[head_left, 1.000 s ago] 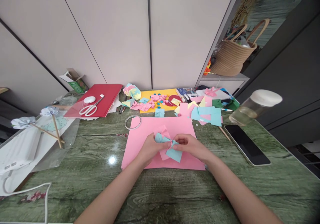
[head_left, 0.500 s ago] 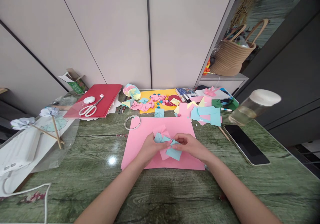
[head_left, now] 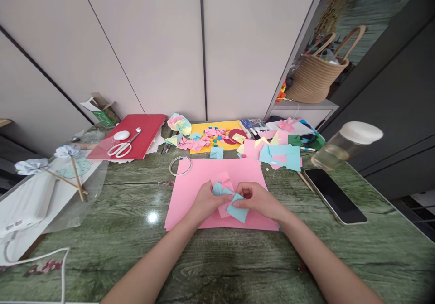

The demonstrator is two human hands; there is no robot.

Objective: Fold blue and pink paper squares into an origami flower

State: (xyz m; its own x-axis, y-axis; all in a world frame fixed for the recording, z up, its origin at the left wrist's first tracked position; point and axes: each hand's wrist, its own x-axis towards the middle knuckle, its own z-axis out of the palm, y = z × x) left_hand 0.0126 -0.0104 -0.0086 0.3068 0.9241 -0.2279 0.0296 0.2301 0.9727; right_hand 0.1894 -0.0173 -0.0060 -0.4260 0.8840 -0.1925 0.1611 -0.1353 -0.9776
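Note:
Over a stack of pink paper [head_left: 190, 209], both hands grip a folded paper piece [head_left: 238, 212] made of light blue and pink parts. My left hand [head_left: 210, 200] pinches its left side, thumb laid across the blue fold. On the right side, my right hand [head_left: 254, 198] is closed with thumb and fingertips on the blue part. Pink flaps of the piece stick out above and below the fingers. The folds under the fingertips are hidden.
Behind the stack lie a roll of tape [head_left: 180, 166], a folded blue square [head_left: 216, 153] and cut blue paper [head_left: 280, 153]. Scissors [head_left: 120, 148] rest on red paper [head_left: 146, 129] at left. A phone [head_left: 335, 196] and a lidded bottle [head_left: 340, 147] are at right.
The folded paper piece has shifted slightly right and turned a little, its right blue part now lower. Both hands keep their pinch on it.

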